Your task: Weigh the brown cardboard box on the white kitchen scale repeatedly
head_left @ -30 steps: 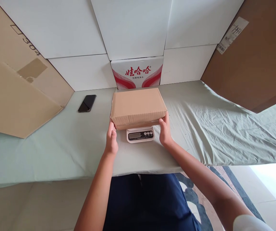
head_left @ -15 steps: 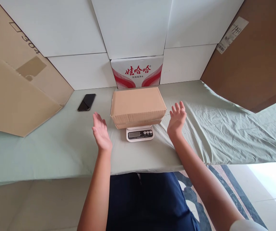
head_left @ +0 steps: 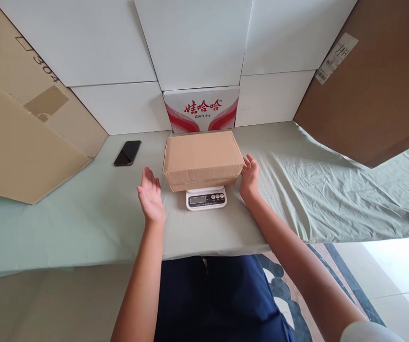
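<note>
Sitting closed on the small digital scale [head_left: 206, 198], mid-table [head_left: 83, 223]: brown cardboard box [head_left: 202, 158], overhanging the scale platform on all sides, only the display strip showing in front.

Left hand [head_left: 150, 197] hovering open, palm inward, clearly apart from the box's left end. Right hand [head_left: 250, 178] also open, fingers spread, just beside the right end — touching or not, cannot tell. Neither grasping anything.

Handling guess: stiff corrugated walls, flat faces, dry and not slippery; looking light to moderate, contents unknown. Probably best gripping the two short ends with flat palms, low near the bottom edge, squeezing inward and lifting level. Perching on a narrow platform, so likely tipping if pressed on one side.

Phone [head_left: 128, 153] lying far left; printed carton [head_left: 202, 108] standing behind.
</note>
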A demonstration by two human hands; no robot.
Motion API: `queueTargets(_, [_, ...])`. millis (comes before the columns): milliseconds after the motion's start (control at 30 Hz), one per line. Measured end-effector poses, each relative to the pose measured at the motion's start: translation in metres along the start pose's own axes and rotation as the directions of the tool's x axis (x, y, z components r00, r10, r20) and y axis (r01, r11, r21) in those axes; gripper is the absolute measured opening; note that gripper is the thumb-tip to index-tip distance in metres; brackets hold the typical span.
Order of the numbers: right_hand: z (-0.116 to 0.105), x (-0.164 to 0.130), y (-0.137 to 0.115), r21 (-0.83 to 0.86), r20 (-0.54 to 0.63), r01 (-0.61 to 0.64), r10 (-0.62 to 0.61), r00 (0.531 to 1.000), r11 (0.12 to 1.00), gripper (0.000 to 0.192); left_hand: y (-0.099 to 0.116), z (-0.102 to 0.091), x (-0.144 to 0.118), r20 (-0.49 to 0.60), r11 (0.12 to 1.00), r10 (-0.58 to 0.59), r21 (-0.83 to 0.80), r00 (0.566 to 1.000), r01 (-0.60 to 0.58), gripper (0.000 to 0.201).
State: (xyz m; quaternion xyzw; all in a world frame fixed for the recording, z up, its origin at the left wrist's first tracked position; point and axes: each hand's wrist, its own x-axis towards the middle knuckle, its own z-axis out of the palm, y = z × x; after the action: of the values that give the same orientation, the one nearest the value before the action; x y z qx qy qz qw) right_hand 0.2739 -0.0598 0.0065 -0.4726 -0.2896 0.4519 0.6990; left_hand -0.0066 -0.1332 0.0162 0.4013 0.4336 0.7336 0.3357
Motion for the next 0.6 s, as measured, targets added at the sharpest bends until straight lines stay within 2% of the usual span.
queueTargets(267, [-0.004, 0.007, 0.006, 0.005, 0.008, 0.011, -0.011, 1.000, 1.000, 0.046, -0.001, 0.001, 0.000, 0.004, 0.999, -0.005, -0.036, 1.000, 0.005, 0.074])
queueTargets(600, [0.001, 0.002, -0.007, 0.026, 0.023, -0.033, 0.032, 0.999, 0.999, 0.049, -0.002, 0.001, -0.003, 0.106, 1.000, -0.004, 0.005, 0.994, 0.003, 0.075])
